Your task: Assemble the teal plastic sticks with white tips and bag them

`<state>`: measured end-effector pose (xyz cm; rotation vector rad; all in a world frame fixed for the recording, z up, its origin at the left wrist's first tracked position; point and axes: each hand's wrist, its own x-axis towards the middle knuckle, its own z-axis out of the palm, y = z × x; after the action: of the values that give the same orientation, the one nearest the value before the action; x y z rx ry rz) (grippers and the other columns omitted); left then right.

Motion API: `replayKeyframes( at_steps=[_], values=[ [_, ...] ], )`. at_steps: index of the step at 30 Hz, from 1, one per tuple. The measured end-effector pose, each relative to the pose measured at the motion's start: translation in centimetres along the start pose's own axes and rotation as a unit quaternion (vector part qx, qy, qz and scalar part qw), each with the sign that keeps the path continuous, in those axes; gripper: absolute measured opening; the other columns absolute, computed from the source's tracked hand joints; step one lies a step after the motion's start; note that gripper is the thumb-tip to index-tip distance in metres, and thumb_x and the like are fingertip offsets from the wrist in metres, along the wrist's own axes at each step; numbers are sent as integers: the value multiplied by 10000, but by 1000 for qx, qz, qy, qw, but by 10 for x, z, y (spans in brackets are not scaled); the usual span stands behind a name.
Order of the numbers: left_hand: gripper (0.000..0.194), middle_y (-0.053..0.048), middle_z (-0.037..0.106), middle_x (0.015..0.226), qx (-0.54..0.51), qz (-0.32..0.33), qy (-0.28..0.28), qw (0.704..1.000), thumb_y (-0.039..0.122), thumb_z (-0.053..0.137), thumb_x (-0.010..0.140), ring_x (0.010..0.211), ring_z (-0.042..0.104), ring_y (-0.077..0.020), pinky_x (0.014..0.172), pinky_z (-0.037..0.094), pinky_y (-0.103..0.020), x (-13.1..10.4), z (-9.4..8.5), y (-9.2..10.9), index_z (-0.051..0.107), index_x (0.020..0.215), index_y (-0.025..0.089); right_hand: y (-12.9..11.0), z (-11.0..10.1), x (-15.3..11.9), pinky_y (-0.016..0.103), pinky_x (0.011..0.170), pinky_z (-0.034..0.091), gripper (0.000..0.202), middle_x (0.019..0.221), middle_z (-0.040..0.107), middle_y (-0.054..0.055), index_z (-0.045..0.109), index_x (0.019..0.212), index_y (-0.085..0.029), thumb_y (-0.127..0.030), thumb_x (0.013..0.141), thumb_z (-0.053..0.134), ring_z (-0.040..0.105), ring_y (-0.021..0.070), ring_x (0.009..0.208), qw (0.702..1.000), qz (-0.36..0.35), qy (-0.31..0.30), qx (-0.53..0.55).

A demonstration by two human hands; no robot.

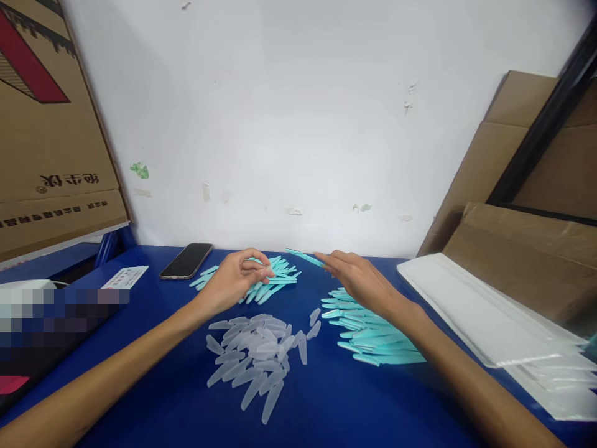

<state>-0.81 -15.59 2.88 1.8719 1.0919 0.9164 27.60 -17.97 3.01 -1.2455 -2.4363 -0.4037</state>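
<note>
My right hand (357,277) pinches a thin turquoise stick (305,257), tilted in the air with its tip pointing left. My left hand (242,274) is closed, its fingertips together at the near edge of a pile of turquoise sticks (282,269); whether it grips one is hard to make out. Under my right wrist lies a second, larger pile of turquoise sticks (368,330). Between my forearms spreads a heap of frosted translucent caps (261,348), with a few loose ones at its right side.
A phone (186,261) and a printed card (125,277) lie at the left of the blue table (186,410). White plastic bags (457,311) are stacked at the right. Cardboard (51,124) stands at the left, with more at the right, before a white wall.
</note>
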Motion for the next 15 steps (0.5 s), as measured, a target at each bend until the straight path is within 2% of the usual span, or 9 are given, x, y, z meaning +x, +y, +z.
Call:
replayKeyframes(
  at_steps=[3, 8, 12, 15],
  values=[
    [430, -129, 735, 1003, -14, -8, -8, 1000, 512, 615, 836, 968, 699, -279, 419, 406, -219, 0, -1, 0, 633, 1087, 164, -2, -2, -1, 294, 693, 473, 373, 1023, 667, 78, 550, 1314, -217, -163, 1009, 342, 629, 186, 821, 1000, -2, 4, 7],
    [375, -116, 749, 1046, -52, -23, 7, 998, 490, 705, 784, 1080, 660, -279, 535, 471, -234, -1, -4, 3, 692, 998, 183, -6, -3, -2, 274, 653, 488, 299, 1077, 691, 74, 580, 1225, -218, -309, 1035, 368, 663, 173, 805, 998, 2, -14, 67],
    [370, -106, 758, 1027, -85, -47, 25, 995, 479, 783, 717, 1055, 666, -260, 591, 484, -246, -1, -7, 0, 710, 931, 187, -7, -1, -2, 302, 777, 517, 312, 1077, 725, 62, 619, 1225, -231, -330, 1029, 396, 690, 194, 911, 998, -7, -20, 67],
    [356, -103, 762, 962, -105, -58, 31, 992, 480, 796, 707, 965, 689, -240, 565, 469, -242, 0, -7, -5, 698, 876, 182, -6, 0, -2, 294, 769, 517, 309, 1057, 739, 53, 647, 1225, -247, -304, 1019, 424, 693, 190, 917, 998, -19, -16, 58]
  ],
)
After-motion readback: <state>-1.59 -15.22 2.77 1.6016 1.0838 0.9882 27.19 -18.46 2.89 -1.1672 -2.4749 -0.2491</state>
